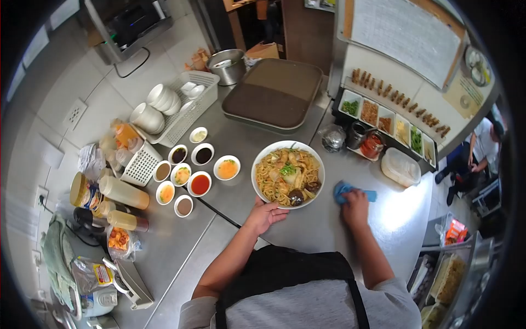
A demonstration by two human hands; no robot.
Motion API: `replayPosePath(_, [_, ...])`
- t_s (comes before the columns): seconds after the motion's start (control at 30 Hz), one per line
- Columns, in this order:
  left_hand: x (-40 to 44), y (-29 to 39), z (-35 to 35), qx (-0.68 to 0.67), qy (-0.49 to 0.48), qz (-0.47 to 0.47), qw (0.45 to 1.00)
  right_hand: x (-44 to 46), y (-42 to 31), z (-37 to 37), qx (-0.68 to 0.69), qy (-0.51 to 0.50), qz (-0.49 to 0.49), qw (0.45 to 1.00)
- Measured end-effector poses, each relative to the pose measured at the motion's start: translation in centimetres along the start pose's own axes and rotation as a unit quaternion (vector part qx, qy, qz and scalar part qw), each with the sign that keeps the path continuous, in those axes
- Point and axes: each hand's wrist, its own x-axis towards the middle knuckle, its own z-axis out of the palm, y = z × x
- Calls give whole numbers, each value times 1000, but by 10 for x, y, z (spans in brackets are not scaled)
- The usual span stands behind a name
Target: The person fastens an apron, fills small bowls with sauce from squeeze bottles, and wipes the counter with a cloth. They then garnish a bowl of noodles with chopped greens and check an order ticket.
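A large white bowl (254, 171) of noodles (274, 174) stands on the metal counter in front of me. Chopped green onion and dark mushrooms top the noodles. My left hand (266, 215) grips the bowl at its near edge, thumb by the rim and fingers along the underside. To the right of the bowl, my right hand (356, 206) presses a folded blue cloth (371, 196) onto the counter, its fingers closed over it. Left of the bowl sit several small white sauce dishes, among them one with red sauce (200, 183).
A brown tray (271, 90) lies behind the bowl. Seasoning containers (386, 118) line the back right, near a clear plastic tub (400, 166). Sauce bottles (124, 192) and a white basket (189, 118) with small bowls are at left. A person (482, 145) sits far right.
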Motion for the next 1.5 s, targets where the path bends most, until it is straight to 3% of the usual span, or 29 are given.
replayPosePath(0.07, [1,1,1,-9,12,3,1000,-2,36,-15,-29,76,46,996])
replayPosePath(0.23, [8,-7,-3,-3,32,25,999,-59,132,-65,-115,157,177,965])
replayPosePath(0.3, [6,-6,-2,-36,25,25,999,-87,180,-81,-54,156,278,946])
replayPosePath(0.33, [6,-3,0,-33,22,27,999,-98,188,-86,-111,203,257,938])
replayPosePath(0.37, [7,-1,2,-31,17,24,999,-113,226,-79,-191,188,282,921])
replayPosePath(0.47, [24,0,-8,-24,1,43,999,-117,248,-66,-175,196,276,924])
replayPosePath(0.53, [31,0,-10,1,-19,31,999,-114,265,-55,-269,165,346,884])
replayPosePath(0.9, [25,1,-16,51,-51,54,996,-42,127,-22,-100,143,211,962])
replayPosePath(1.03, [22,4,-14,45,-48,64,996,-18,93,2,-35,146,107,983])
replayPosePath(1.1, [19,8,-7,85,19,43,995,-5,68,-1,-4,109,109,988])
replayPosePath(1.2, [25,-1,-21,66,-17,55,996,19,40,-35,-7,-34,97,995])
replayPosePath(1.3, [20,5,-14,85,-37,69,993,47,27,-80,-36,-205,166,964])
replayPosePath(1.4, [21,4,-17,60,-42,47,996,79,48,-110,-79,-132,197,968])
replayPosePath(1.5, [22,4,-16,45,-37,53,997,112,108,-135,-17,-10,285,958])
